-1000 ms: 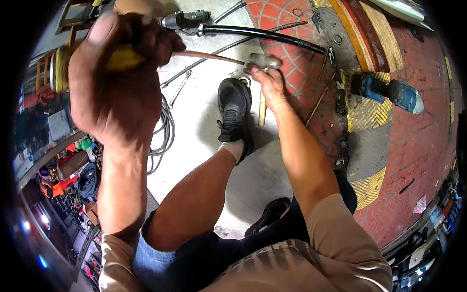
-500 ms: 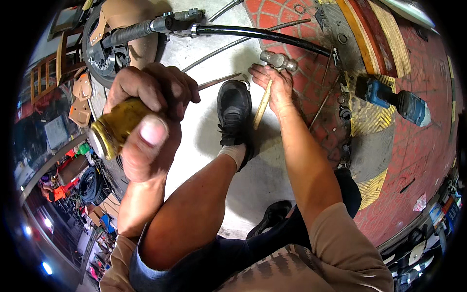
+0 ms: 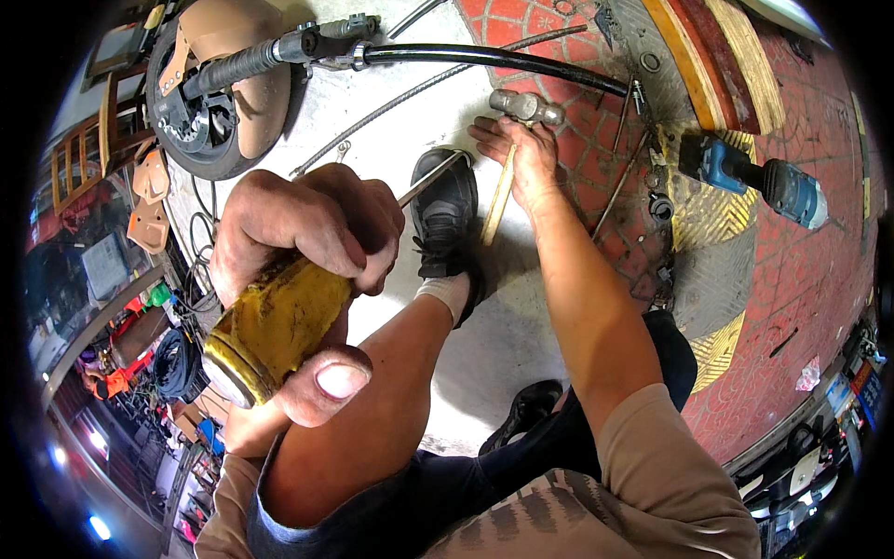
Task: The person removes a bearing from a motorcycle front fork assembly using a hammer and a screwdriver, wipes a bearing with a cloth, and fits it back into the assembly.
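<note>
My left hand (image 3: 298,238) is wrapped round the worn yellow handle (image 3: 284,321) of a screwdriver-like tool. Its thin metal shaft (image 3: 431,179) comes out beyond my fingers and reaches over the toe of a black shoe (image 3: 444,219). A small curved shape shows at the tip; I cannot tell if it belongs to the tool. In my right hand (image 3: 533,168), low near the floor, is a hammer with a steel head (image 3: 527,107) and a pale wooden handle (image 3: 499,197). The right fingers point left, beneath the hammer head.
Ahead lies a scooter's black tube (image 3: 494,58) with its wheel (image 3: 191,121) at the left. A ribbed steel rod (image 3: 396,98) crosses the floor. On the right are a blue cordless power tool (image 3: 759,182), wooden boards (image 3: 712,61) and loose metal parts.
My left hand has come nearer and lower, turning so that more of the yellow handle shows; the shaft now crosses the shoe's toe. My right hand still holds the hammer, almost unmoved.
</note>
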Demonstrator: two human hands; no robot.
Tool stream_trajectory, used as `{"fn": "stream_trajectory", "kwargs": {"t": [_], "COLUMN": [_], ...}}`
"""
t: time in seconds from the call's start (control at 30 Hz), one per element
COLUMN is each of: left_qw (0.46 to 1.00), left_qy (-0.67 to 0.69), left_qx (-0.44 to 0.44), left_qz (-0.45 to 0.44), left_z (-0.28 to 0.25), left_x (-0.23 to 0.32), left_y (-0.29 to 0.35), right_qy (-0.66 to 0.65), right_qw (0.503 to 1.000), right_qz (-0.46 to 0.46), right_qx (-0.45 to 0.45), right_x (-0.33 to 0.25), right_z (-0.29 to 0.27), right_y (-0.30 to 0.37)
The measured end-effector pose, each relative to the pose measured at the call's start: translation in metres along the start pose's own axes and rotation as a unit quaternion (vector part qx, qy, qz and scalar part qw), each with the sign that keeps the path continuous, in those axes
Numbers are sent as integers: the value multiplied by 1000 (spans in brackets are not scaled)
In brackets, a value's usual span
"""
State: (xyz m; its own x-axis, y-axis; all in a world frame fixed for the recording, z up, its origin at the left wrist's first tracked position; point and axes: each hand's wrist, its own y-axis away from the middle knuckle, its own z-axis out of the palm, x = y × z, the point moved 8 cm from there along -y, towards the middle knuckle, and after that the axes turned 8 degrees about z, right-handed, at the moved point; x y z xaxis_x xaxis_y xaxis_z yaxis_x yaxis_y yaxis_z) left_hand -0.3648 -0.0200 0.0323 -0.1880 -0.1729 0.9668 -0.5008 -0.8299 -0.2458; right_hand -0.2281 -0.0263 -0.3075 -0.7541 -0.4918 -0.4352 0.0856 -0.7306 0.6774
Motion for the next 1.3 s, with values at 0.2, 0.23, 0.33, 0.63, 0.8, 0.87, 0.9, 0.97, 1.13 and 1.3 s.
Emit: {"fn": "stream_trajectory", "kwargs": {"t": [0.2,0.23,0.33,0.63,0.8,0.87,0.9,0.97,1.13,1.3], "left_qw": [981,977,980,992,994,996,996,997,990,977], "left_qy": [73,77,48,12,15,13,9,11,-49,-123], "left_qx": [-159,-174,-172,-122,-92,-69,-52,25,-29,-64], "left_qz": [85,98,91,44,52,59,66,68,133,162], "left_z": [5,6,3,2,5,6,7,1,15,26], "left_x": [-6,-5,-7,-4,-4,-4,-3,-6,4,13], "left_y": [-12,-10,-9,-9,1,6,10,15,18,18], "right_qy": [2,-1,1,5,5,25,41,163,524,683], "right_qw": [1000,1000,1000,1000,1000,1000,999,984,811,614], "right_qz": [-1,-4,-10,-10,-7,0,2,5,-261,-361], "right_qx": [0,1,3,14,-3,12,28,77,-5,-161], "right_x": [-2,-2,-3,-3,5,6,5,-9,-128,-230], "right_z": [2,2,3,2,-6,-7,-6,0,103,202], "right_y": [1,1,2,2,-3,-5,-5,5,119,304]}}
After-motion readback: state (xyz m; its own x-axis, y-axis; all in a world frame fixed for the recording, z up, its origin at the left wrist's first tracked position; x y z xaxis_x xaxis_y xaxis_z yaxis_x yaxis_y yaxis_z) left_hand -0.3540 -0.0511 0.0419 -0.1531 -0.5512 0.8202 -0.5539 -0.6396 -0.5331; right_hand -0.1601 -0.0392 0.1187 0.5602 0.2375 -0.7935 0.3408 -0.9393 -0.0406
